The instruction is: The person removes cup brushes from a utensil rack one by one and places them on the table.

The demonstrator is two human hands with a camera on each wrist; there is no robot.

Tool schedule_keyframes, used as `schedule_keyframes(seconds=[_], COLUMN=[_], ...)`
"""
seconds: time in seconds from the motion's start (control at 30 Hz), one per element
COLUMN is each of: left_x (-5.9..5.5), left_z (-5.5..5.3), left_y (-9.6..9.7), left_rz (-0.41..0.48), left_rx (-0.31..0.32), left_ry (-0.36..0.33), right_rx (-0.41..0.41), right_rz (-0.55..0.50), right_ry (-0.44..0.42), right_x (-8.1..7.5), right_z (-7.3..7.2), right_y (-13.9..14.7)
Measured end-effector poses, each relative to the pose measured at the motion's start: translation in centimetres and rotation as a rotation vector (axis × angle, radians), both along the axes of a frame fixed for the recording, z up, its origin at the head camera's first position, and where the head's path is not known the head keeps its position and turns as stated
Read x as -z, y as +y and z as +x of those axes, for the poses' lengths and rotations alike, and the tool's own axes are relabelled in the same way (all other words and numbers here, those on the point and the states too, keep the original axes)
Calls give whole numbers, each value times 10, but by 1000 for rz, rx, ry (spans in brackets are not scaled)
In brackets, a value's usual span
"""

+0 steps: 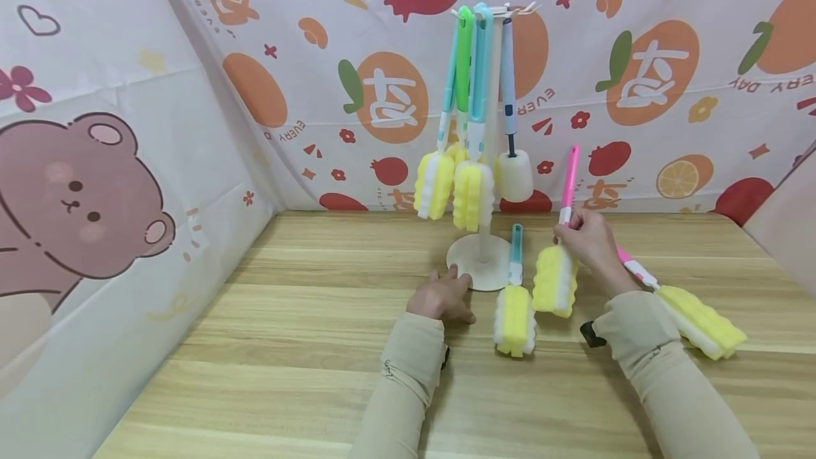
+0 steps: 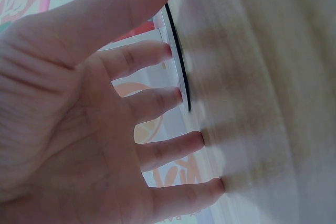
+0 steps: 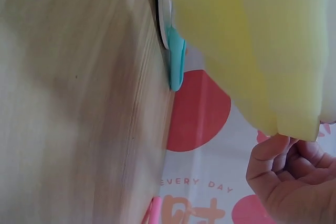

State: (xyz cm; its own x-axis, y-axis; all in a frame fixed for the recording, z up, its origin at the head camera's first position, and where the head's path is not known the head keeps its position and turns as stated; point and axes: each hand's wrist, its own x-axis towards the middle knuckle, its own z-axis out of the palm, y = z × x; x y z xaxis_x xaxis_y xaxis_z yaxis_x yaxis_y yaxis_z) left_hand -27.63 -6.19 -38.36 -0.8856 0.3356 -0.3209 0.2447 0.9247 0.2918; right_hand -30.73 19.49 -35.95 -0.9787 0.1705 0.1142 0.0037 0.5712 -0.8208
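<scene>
With right hand [image 1: 591,239] clamped on pink-handled sponge brush [image 1: 554,280] and left hand [image 1: 440,297] spread at hook stand base [image 1: 464,256], seems mid-lift, next likely calling for raising toward a bare hook [image 1: 527,10].

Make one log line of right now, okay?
left hand: spread at stand base; right hand: holds pink brush; other pink brush: on table

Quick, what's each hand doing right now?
Left hand: open, spread beside the stand's round base.
Right hand: closed, holding a pink-handled sponge brush.
</scene>
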Motion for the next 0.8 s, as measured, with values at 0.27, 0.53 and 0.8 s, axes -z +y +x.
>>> schedule_keyframes(seconds=[0.27,0.53,0.8], left_x=[0,0,-1], left_z=[0,0,-1], left_y=[-1,0,0], left_rz=[1,1,11], left_rx=[-2,3,-2], left_ry=[-10,-9,-10], right_rx=[-15,-42,-99], right_rz=[6,-13,-39], right_ry=[3,-12,-80], right_x=[1,8,15], right_z=[2,4,6], right_y=[5,8,12])
